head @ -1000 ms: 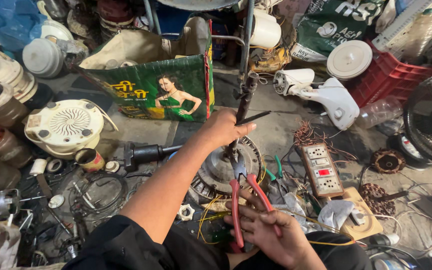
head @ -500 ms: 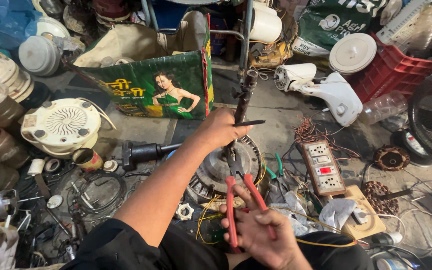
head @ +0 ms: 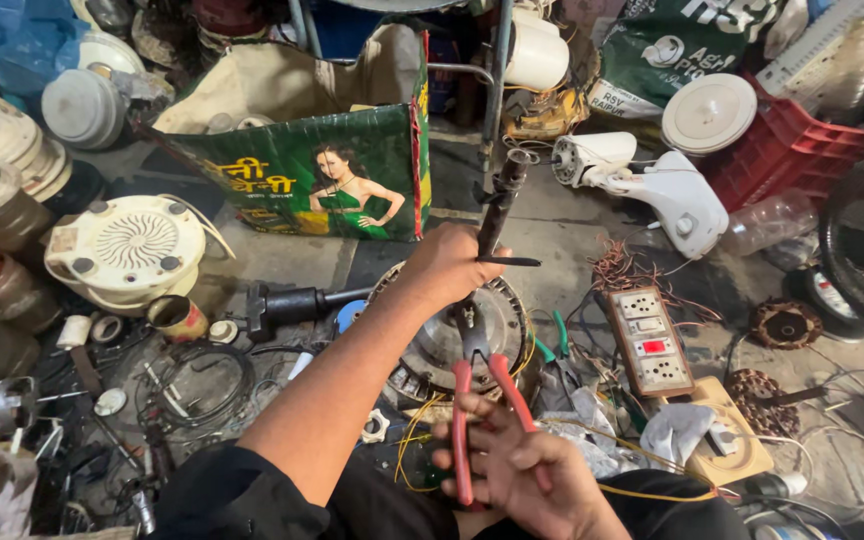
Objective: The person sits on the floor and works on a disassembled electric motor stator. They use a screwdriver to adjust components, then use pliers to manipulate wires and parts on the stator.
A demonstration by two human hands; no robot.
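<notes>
Pliers (head: 477, 395) with red handles sit in the right hand (head: 522, 470), its fingers wrapped around both handles near the person's lap, while the metal nose points away and reaches the base of a dark motor shaft (head: 497, 210). That shaft stands almost upright, and the left hand (head: 447, 265) is closed around its lower part, just beyond the pliers. Whether the nose actually bites on anything is hidden behind the left wrist. Below both hands lies a round ribbed metal motor housing (head: 507, 320) on the floor, with loose yellow wires (head: 417, 425) curling nearest the right hand. To the right of the hands sits a socket board (head: 650, 343) with a red switch, and beyond it a tangle of copper winding wire (head: 627, 270). Left of the left arm lie a cream fan casing (head: 127, 250) and scattered small parts. The risks here seem plain: the pliers work very close to the left hand, so a slip of the nose under force could pinch or scrape those fingers. A tilted shaft could twist out of the left hand's hold and drop onto the housing. The loose wires near the right hand could snag the handles. The socket board lies close enough that a stray bare wire end could touch it.
</notes>
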